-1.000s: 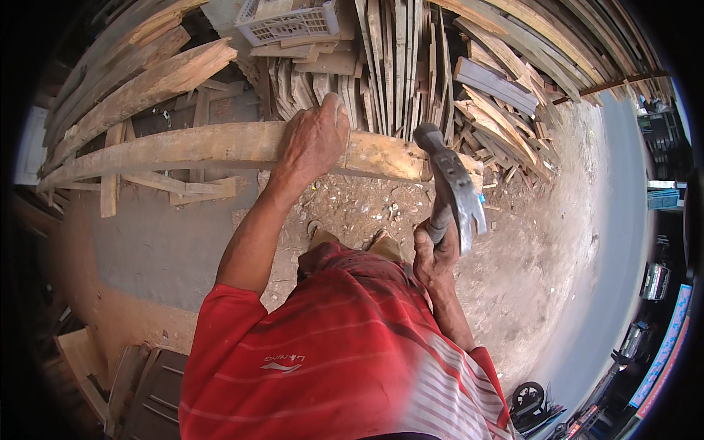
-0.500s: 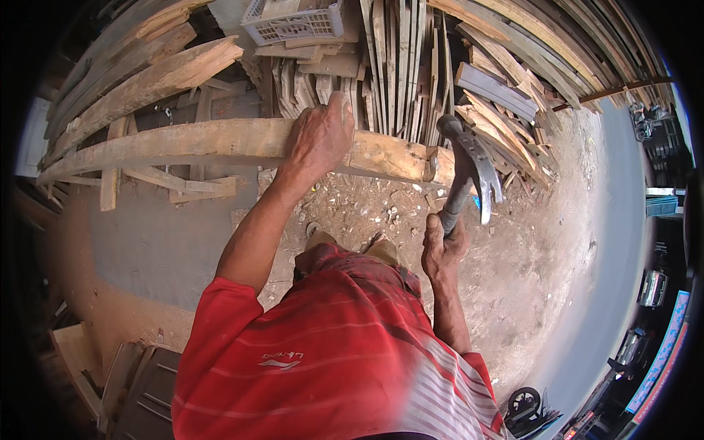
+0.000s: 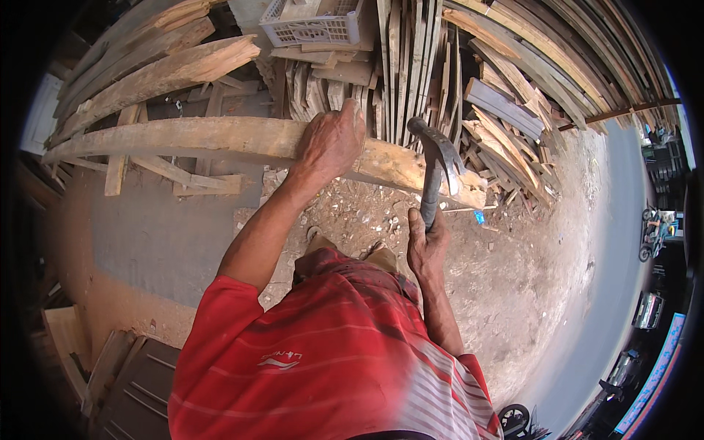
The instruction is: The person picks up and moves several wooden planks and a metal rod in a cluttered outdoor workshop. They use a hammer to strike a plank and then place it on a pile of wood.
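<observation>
A long, rough wooden beam (image 3: 205, 138) runs across in front of me from the far left, its broken-looking right end just beyond the hammer. My left hand (image 3: 330, 143) is closed around the beam right of its middle, the thumb side up. In my right hand (image 3: 428, 246) is a claw hammer (image 3: 431, 192), gripped low on its dark handle. The hammer stands roughly upright, its metal head over the right end of the beam and the claw pointing right. Whether the head touches the wood I cannot tell.
Wooden slats (image 3: 407, 66) stand stacked ahead, beside a white plastic crate (image 3: 312, 31). Split boards (image 3: 506, 158) are heaped at the right, and thick planks (image 3: 161, 73) lie at the far left. A grey road (image 3: 587, 345) with parked vehicles borders the dirt ground.
The hammer and my right hand have moved to the left, uncovering the beam's right end. My left hand keeps its hold on the beam. The whole view has shifted slightly.
</observation>
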Demonstrator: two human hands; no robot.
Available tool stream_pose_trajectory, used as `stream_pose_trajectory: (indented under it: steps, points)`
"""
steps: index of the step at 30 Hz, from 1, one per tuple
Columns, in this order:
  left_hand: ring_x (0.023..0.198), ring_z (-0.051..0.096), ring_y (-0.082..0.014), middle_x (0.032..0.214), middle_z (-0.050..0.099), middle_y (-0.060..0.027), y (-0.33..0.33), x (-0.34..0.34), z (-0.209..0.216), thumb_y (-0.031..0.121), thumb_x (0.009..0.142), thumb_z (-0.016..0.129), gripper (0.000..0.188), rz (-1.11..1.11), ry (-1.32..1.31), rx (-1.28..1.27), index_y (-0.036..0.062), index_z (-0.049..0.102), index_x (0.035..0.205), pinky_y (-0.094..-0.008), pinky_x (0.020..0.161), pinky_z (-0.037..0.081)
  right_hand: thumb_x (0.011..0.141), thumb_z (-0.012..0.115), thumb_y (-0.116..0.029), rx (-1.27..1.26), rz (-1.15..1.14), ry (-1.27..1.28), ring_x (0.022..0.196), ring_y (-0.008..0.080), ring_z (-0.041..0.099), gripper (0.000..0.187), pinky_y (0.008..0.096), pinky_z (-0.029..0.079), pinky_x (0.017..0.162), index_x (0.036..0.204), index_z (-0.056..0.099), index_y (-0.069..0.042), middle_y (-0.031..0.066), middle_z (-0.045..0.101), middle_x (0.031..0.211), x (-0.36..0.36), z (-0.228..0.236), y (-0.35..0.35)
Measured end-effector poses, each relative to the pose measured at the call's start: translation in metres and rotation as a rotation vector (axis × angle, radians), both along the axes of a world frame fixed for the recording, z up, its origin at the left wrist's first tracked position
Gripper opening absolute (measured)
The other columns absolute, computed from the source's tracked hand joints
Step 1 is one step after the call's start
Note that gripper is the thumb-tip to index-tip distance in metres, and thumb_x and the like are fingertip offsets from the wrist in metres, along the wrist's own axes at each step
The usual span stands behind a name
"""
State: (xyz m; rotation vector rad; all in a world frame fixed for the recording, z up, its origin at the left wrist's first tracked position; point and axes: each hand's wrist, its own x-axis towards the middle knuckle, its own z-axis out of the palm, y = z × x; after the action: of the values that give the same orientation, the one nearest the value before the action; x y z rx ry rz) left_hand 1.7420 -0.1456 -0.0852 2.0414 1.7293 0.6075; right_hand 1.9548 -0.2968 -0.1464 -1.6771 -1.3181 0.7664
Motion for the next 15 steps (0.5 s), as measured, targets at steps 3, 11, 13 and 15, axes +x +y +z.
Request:
stream_pose_trajectory:
  steps: [3, 11, 13, 15]
  points:
    - [0.082, 0.071, -0.0476, 0.083, 0.069, -0.0335, -0.002, -0.004, -0.006, 0.025, 0.104, 0.051, 0.045, 0.005, -0.025, 0.045, -0.0115, 0.054, 0.131, -0.054, 0.077, 0.055, 0.101, 0.065, -0.046, 0.369, 0.078, 0.23, 0.059, 0.0124, 0.048, 0.044, 0.0305, 0.041, 0.054, 0.092, 0.06, -0.003, 0.004, 0.055, 0.071, -0.001, 0.021, -0.011]
    - [0.08, 0.072, -0.0459, 0.082, 0.07, -0.0316, -0.002, 0.005, 0.004, 0.025, 0.103, 0.054, 0.044, 0.017, -0.048, -0.056, -0.0106, 0.056, 0.13, -0.0529, 0.078, 0.056, 0.099, 0.066, -0.05, 0.194, 0.03, 0.33, 0.053, 0.007, 0.046, 0.046, 0.026, 0.037, 0.047, 0.088, 0.05, -0.008, -0.0021, 0.046, 0.063, 0.03, -0.077, -0.02]
    - [0.08, 0.072, -0.046, 0.083, 0.07, -0.0315, 0.001, 0.001, -0.001, 0.025, 0.104, 0.053, 0.044, 0.013, -0.001, 0.051, -0.0108, 0.056, 0.13, -0.0528, 0.078, 0.056, 0.1, 0.067, -0.046, -0.147, -0.057, 0.187, 0.051, 0.0041, 0.042, 0.042, 0.0246, 0.033, 0.045, 0.088, 0.051, -0.009, -0.0059, 0.045, 0.062, 0.015, -0.061, -0.004]
    - [0.081, 0.071, -0.0468, 0.084, 0.07, -0.0318, 0.002, 0.002, -0.002, 0.025, 0.104, 0.053, 0.044, 0.015, 0.009, 0.043, -0.0112, 0.056, 0.129, -0.0531, 0.079, 0.056, 0.1, 0.067, -0.045, -0.131, -0.083, 0.243, 0.05, 0.0041, 0.042, 0.042, 0.0241, 0.032, 0.044, 0.088, 0.051, -0.009, -0.0063, 0.045, 0.062, 0.008, -0.047, 0.004]
